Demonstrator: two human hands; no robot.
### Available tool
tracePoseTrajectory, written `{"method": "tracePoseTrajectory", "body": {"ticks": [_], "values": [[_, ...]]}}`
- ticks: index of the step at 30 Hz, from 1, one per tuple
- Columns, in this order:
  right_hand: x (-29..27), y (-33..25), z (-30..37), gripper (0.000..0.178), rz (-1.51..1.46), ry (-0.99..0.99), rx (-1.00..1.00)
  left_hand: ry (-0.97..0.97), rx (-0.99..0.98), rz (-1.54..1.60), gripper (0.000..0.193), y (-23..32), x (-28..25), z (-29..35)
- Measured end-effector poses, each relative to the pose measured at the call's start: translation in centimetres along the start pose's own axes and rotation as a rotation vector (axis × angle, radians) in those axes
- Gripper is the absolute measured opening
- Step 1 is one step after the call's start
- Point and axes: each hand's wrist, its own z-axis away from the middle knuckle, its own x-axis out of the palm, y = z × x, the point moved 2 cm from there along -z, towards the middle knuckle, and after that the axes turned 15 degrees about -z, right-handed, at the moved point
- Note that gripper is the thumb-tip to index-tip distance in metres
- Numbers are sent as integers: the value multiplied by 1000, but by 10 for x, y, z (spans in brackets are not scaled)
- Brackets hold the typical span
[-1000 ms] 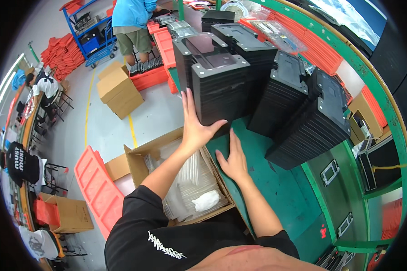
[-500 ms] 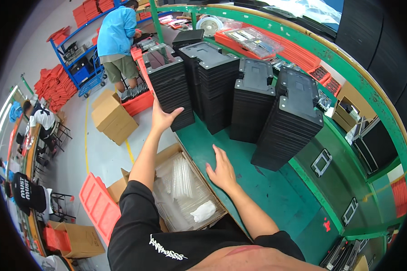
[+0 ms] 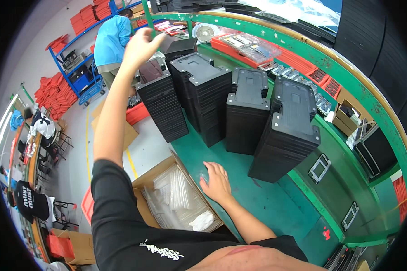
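My left hand [image 3: 142, 49] is stretched far out above the leftmost stack of black plastic trays [image 3: 162, 101]; its thumb stands apart from the fingers, and I see nothing in it. Close to the green bench top [image 3: 276, 198], my right hand [image 3: 217, 183] is open with fingers loosely spread, beside a cardboard box [image 3: 187, 158]. Inside that box are clear plastic trays [image 3: 178, 192] and a crumpled white piece [image 3: 202, 221]. More stacks of black trays stand in a row: a second [image 3: 212, 99], a third [image 3: 248, 108] and a fourth [image 3: 287, 131].
A green metal rail [image 3: 276, 34] curves across the back, with red trays [image 3: 244, 49] of parts behind the stacks. At far left a person in a blue jacket [image 3: 111, 43] stands by a blue rack [image 3: 72, 65]. Another cardboard box [image 3: 130, 135] is on the floor.
My left hand has moved from the side of the leftmost stack up and away, above its far end. My right hand has shifted slightly toward me. The view has tilted a little.
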Motion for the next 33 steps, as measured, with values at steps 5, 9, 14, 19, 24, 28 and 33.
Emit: {"method": "tracePoseTrajectory", "body": {"ticks": [5,9,14,19,24,28,33], "values": [[-3,4,0,50,-13,12,26,-467,2,-334,105,45,105,-84],[-5,8,-3,45,-28,10,69,-794,23,-189,92,50,174,-104],[-5,4,-6,40,-18,-15,77,-971,94,-189,69,35,226,-128],[-6,5,-9,37,-12,-18,75,-1033,-180,-237,41,60,199,-120],[-7,5,-6,36,-46,-39,97,-1133,-315,-142,51,49,197,-114],[-6,5,-5,36,-57,-34,90,-953,-321,-137,59,40,174,-112],[-5,5,-7,35,-47,-37,91,-857,-639,228,66,-1,161,-113]]}}
